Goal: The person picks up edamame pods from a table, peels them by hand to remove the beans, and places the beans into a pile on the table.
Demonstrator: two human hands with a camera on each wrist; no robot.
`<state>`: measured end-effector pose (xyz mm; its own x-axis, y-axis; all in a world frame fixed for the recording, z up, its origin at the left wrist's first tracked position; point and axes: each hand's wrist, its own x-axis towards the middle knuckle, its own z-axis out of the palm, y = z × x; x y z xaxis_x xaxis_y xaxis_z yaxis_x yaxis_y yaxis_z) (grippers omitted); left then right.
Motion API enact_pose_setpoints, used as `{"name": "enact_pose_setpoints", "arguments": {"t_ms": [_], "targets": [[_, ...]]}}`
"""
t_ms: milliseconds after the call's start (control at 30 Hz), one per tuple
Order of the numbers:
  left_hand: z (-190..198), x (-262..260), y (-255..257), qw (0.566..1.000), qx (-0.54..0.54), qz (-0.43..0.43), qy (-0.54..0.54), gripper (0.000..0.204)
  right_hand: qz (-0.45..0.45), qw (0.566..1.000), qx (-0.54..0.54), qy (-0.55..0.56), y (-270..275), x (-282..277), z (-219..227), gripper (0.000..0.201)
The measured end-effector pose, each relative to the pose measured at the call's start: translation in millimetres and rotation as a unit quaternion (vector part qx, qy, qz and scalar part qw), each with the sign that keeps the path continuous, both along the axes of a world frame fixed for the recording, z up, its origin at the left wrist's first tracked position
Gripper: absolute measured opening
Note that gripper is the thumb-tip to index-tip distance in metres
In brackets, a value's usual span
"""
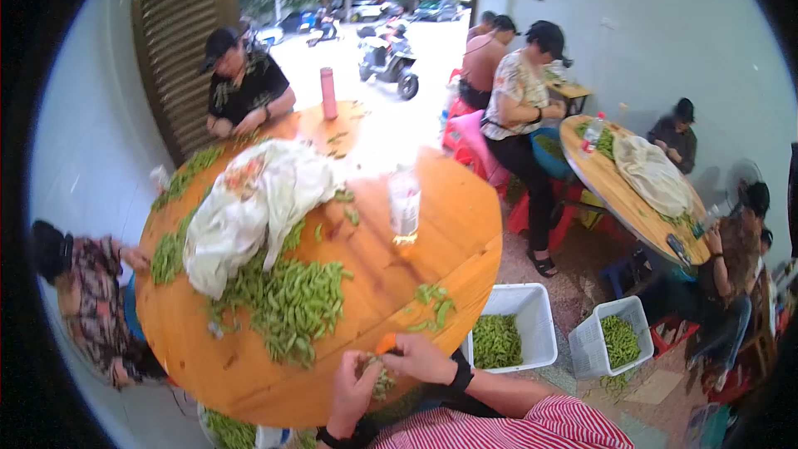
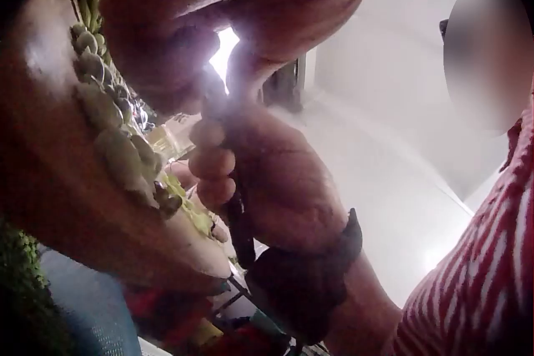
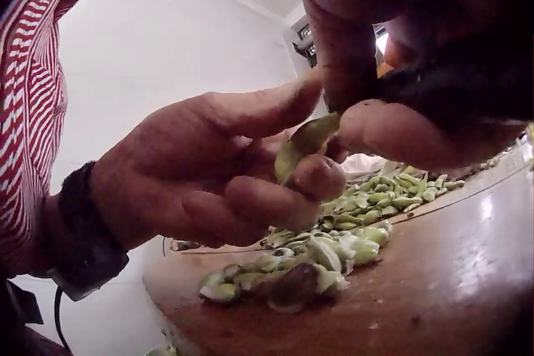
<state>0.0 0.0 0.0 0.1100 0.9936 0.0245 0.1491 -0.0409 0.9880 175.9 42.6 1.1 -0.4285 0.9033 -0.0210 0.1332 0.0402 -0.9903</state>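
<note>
Right at table edge (image 1: 249, 403): pod (image 3: 304, 143) between both hands.

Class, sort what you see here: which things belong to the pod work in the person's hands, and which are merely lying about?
In use:
left hand
right hand
pod held between both hands
pile of pods
white crate of pods

Lying about:
pink flask
cloth
clear bottle

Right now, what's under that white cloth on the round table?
Green pods spill from beneath the white cloth along its lower and left edges on the round table. Whatever lies under its bunched middle is covered and cannot be seen.
</note>
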Motion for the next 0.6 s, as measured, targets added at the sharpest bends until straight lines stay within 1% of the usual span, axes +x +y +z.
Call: {"name": "enact_pose_setpoints", "arguments": {"t_ms": [67,100,167,200,233,267,300,333,367,400,433,467,500,533,600], "targets": [[9.0,-20.5,18.2,1.000,-0.004,0.011,-0.021,0.014,-0.022,0.993,0.118,-0.008,15.5,-23.7,-1.8,0.020],[15.0,41.0,-25.9,0.996,-0.032,0.006,-0.083,0.014,-0.019,0.993,0.091,-0.071,-27.6,38.7,13.8,0.020],[34.8,17.1,-19.7,0.991,-0.093,-0.036,-0.092,0.015,0.011,0.997,0.054,-0.058,-18.1,18.1,8.2,0.018],[41.3,10.7,-15.8,0.988,-0.108,-0.043,-0.104,0.017,0.015,0.994,0.066,-0.080,-11.7,12.0,9.6,0.021],[42.0,10.5,-15.5,0.988,-0.105,-0.042,-0.102,0.017,0.016,0.994,0.069,-0.078,-11.2,10.3,6.0,0.021],[41.9,9.6,-16.2,0.987,-0.109,-0.050,-0.107,0.016,0.029,0.999,0.015,-0.001,-11.8,7.3,-1.6,0.020],[41.0,8.1,-16.5,0.985,-0.114,-0.058,-0.113,0.015,0.042,0.995,-0.040,0.075,-11.6,5.7,-6.0,0.019],[29.3,4.8,-14.5,0.986,-0.113,-0.056,-0.112,0.015,0.045,0.995,-0.039,0.077,-10.9,5.7,-6.2,0.019],[9.0,0.7,-10.2,0.971,-0.158,-0.057,-0.172,0.013,0.061,0.989,-0.097,0.093,-10.0,6.2,-5.9,0.017],[5.1,-0.5,-8.0,0.950,-0.202,-0.056,-0.231,0.011,0.078,0.979,-0.155,0.109,-9.8,6.7,-5.4,0.016],[2.0,-2.4,-8.2,0.951,-0.202,-0.051,-0.231,0.011,0.082,0.978,-0.156,0.110,-10.2,6.3,-4.4,0.016],[-0.3,-3.2,-8.2,0.953,-0.195,-0.060,-0.223,0.012,0.071,0.972,-0.181,0.131,-11.0,5.3,-2.6,0.015],[2.0,-2.5,-8.2,0.956,-0.188,-0.068,-0.215,0.013,0.059,0.965,-0.205,0.151,-11.6,4.9,-0.3,0.015],[4.3,-2.0,-8.2,0.956,-0.189,-0.061,-0.216,0.013,0.066,0.964,-0.208,0.151,-11.7,5.1,3.7,0.015],[10.4,-0.4,-7.7,0.971,-0.175,-0.040,-0.156,0.015,0.053,0.968,-0.208,0.128,-12.1,5.0,10.1,0.017]]}}
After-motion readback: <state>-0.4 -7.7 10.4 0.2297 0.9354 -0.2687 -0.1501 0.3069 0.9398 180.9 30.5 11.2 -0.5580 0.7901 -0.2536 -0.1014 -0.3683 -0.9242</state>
